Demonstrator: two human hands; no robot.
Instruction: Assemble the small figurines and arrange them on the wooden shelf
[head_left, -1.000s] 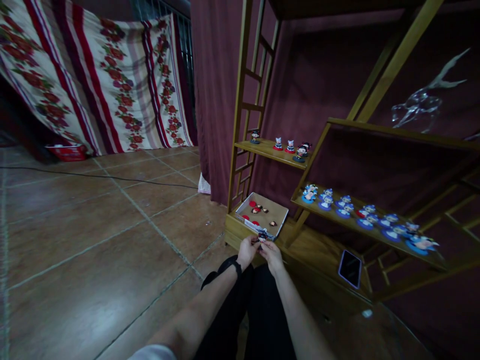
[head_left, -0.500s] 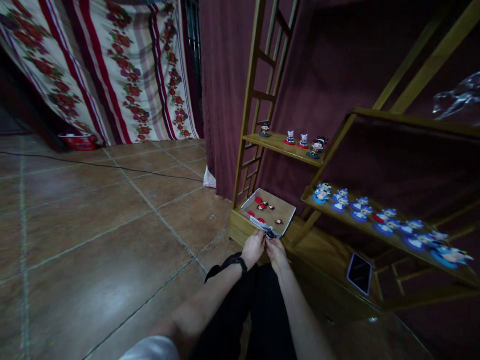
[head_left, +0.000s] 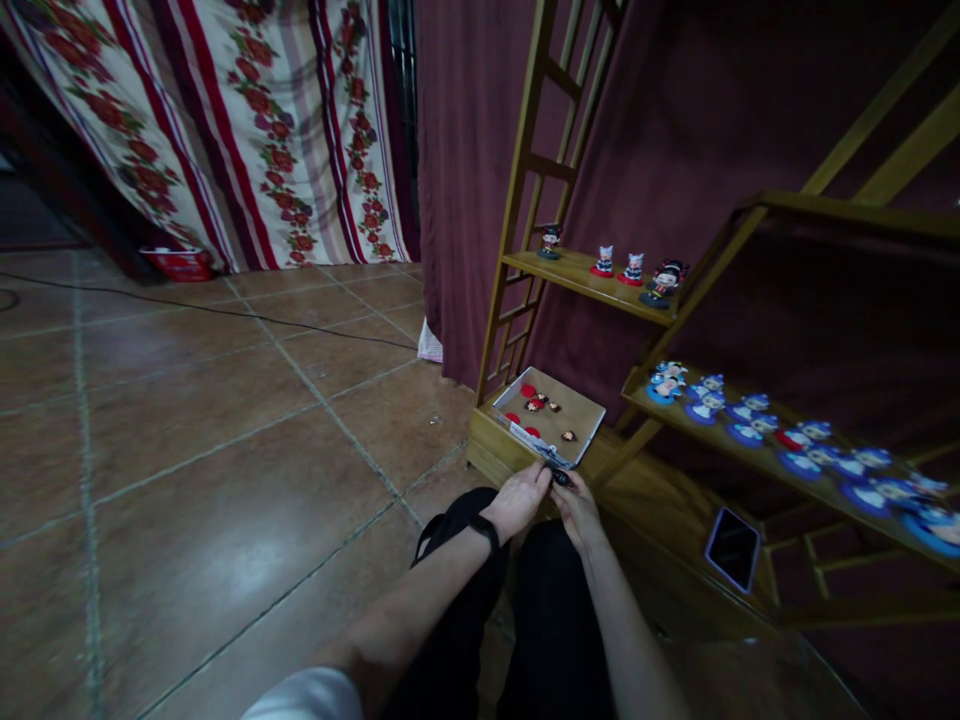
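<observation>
close in, the left hand [head_left: 519,500], a black band [head_left: 487,527] on its wrist, and the right hand [head_left: 579,510] meet above the knees, fingertips of both pinched together on a small dark figurine [head_left: 561,478]. it is held just at the near edge of a shallow cardboard box [head_left: 585,414] of red and dark pieces on the wooden rack [head_left: 517,200]. a phone [head_left: 733,548] lies on the rack's bottom board, to the right. beyond, blue figurines [head_left: 739,415] line the middle shelf.

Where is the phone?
In the head view, the phone lies lower right on the bottom shelf board, below the blue figurines.
</observation>
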